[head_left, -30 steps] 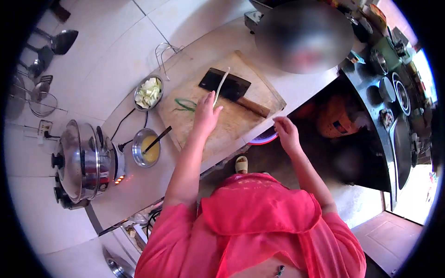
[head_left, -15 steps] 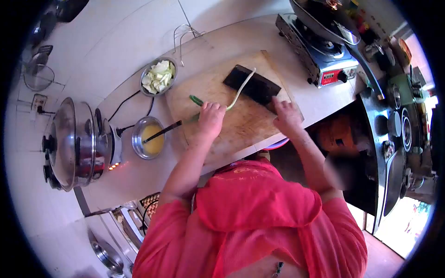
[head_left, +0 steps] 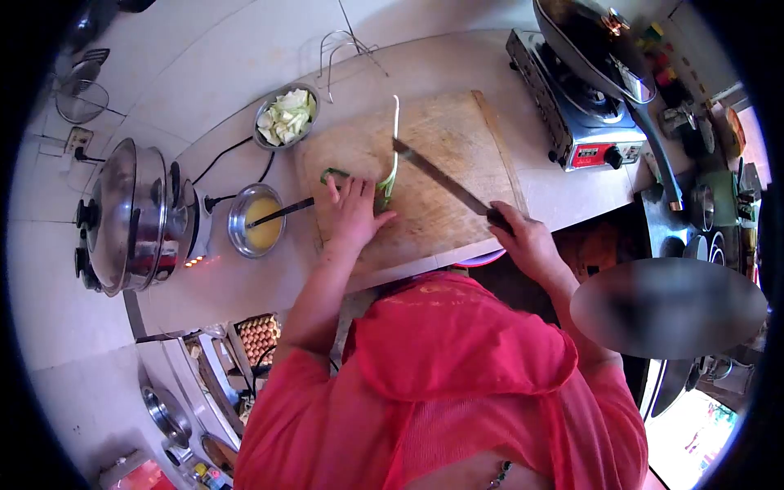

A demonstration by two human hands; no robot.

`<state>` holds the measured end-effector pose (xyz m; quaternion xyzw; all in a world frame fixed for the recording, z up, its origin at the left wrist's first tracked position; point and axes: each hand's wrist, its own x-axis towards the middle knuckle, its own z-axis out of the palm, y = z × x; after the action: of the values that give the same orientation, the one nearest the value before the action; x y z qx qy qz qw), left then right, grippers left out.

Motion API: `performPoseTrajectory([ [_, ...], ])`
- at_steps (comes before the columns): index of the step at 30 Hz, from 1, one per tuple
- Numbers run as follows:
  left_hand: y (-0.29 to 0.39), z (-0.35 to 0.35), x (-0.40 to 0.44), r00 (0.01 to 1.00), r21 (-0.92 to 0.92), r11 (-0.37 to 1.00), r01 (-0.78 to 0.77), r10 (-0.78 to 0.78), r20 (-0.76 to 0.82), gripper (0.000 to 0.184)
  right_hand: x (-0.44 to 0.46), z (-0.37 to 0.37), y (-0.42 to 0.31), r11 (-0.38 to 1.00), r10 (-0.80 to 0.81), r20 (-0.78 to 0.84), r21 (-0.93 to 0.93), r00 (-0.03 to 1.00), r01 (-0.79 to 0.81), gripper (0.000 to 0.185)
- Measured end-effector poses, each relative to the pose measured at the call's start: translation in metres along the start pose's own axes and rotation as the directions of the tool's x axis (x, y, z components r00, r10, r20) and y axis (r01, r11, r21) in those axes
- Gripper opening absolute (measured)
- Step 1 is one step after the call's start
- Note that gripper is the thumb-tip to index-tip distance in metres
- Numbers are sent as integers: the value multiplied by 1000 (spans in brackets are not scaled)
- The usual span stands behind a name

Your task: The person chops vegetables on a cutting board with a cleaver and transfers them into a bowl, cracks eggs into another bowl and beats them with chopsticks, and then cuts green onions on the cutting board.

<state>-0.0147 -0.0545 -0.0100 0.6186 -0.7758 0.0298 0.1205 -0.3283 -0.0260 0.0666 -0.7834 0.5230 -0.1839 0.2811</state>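
Observation:
A spring onion (head_left: 395,147) lies on the wooden cutting board (head_left: 449,122), its white end pointing toward the wall and its green leaves folded under my left hand (head_left: 356,211). That hand holds the greens down against the board, fingers over them and thumb spread to the side. My right hand (head_left: 524,237) grips the handle of a kitchen knife (head_left: 441,176) at the board's right edge. The blade stands edge-on across the board, its far end near the onion's stalk; whether they touch, I cannot tell.
Left of the board stand a metal bowl of yellow liquid (head_left: 263,233) with dark chopsticks (head_left: 282,212) and a bowl of cut pale vegetable (head_left: 286,118). A lidded steamer (head_left: 122,220) is far left. A gas stove (head_left: 584,122) carrying a wok (head_left: 584,49) is at the right.
The knife has turned from flat on the board to edge-on, its handle in my right hand. My left hand has shifted left and opened wider over the greens; the onion's stalk now points straighter toward the wall.

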Motion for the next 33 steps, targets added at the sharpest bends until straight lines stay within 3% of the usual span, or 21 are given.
performPoseTrajectory([
  [7, 3, 4, -19, 998, -4, 999, -51, 51, 28, 19, 22, -4, -11, 989, -66, 176, -116, 982, 87, 31],
  [11, -4, 15, -31, 996, -81, 993, -90, 91, 12, 20, 15, -5, -18, 945, -39, 298, -299, 954, 133, 27],
  [16, 2, 4, -33, 993, -85, 996, -8, 18, 118, 20, 29, 36, -9, 975, 12, 257, -219, 966, 46, 29],
  [18, 6, -8, -41, 993, -245, 964, 105, -90, 72, 21, 24, 35, -11, 984, 43, 226, -179, 973, -2, 33],
  [19, 8, -14, -37, 989, -328, 933, 146, -138, 49, 21, 20, 35, -4, 998, 16, 178, -66, 984, -4, 34],
  [21, 8, -23, -23, 935, -540, 781, 313, -355, 30, 26, 6, 34, 19, 988, -26, 84, 157, 996, 13, 36],
  [22, 9, -31, -17, 886, -633, 672, 385, -461, 51, 29, 0, 33, 20, 979, 38, 42, 198, 998, -46, 37],
  [23, 10, -51, 5, 872, -599, 676, 430, -483, 81, 32, -4, 29, 20, 966, 101, 2, 241, 995, -99, 38],
  [25, -6, -35, 51, 891, -458, 793, 402, -455, -6, 34, -7, 30, 26, 942, 172, -100, 307, 980, -134, 40],
  [27, -17, 4, 89, 883, -336, 874, 352, -429, -191, 38, -3, 26, 25, 878, 291, -64, 414, 955, -239, 40],
  [29, -8, 16, 116, 877, -374, 793, 480, -431, 212, 42, -3, 29, 28, 830, 342, -90, 497, 935, -255, 41],
  [30, -2, 21, 121, 819, -367, 749, 552, -405, 407, 44, -4, 31, 31, 820, 355, -84, 506, 931, -267, 41],
  [33, 28, 13, 97, 878, -42, 927, 373, -338, 340, 46, -7, 36, 32, 796, 368, -67, 538, 927, -277, 42],
])
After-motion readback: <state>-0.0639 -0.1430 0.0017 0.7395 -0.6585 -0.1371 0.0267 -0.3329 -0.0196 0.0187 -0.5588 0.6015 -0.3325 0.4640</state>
